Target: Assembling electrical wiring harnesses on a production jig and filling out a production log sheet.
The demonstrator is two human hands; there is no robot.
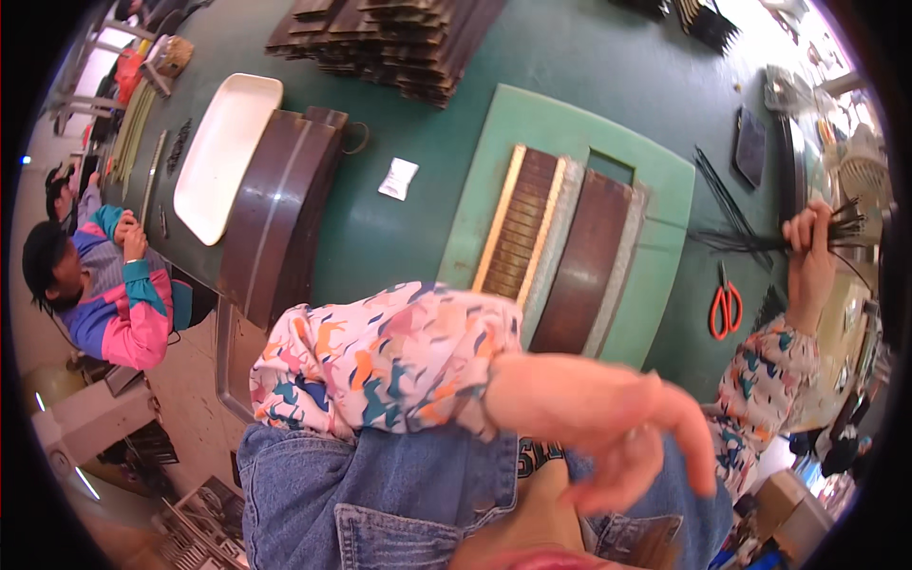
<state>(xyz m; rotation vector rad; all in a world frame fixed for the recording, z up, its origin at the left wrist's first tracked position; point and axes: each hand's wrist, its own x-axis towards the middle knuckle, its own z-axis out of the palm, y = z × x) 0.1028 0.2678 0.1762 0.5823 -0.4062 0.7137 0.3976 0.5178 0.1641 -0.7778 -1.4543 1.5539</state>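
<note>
My left hand [603, 418] is raised close in front of my chest, slightly blurred. Its index finger is bent and stands apart from the curled others, and I see nothing in it. At the far right my right hand [809, 249] is closed around a bundle of thin black strands [736, 239], whose ends stick out on both sides of the fist. Red-handled scissors [726, 309] lie on the table just left of that hand. On a green board [665, 190] in front of me lie a slotted brown strip with pale edges [525, 218] and a smooth dark brown plate [584, 256].
Stacked brown plates [399, 43] lie at the back, with more curved brown plates [275, 209] at the left beside a white tray [228, 152]. A small white packet [398, 179] and a phone [750, 145] are on the green table [399, 256]. Another person [114, 285] sits at left.
</note>
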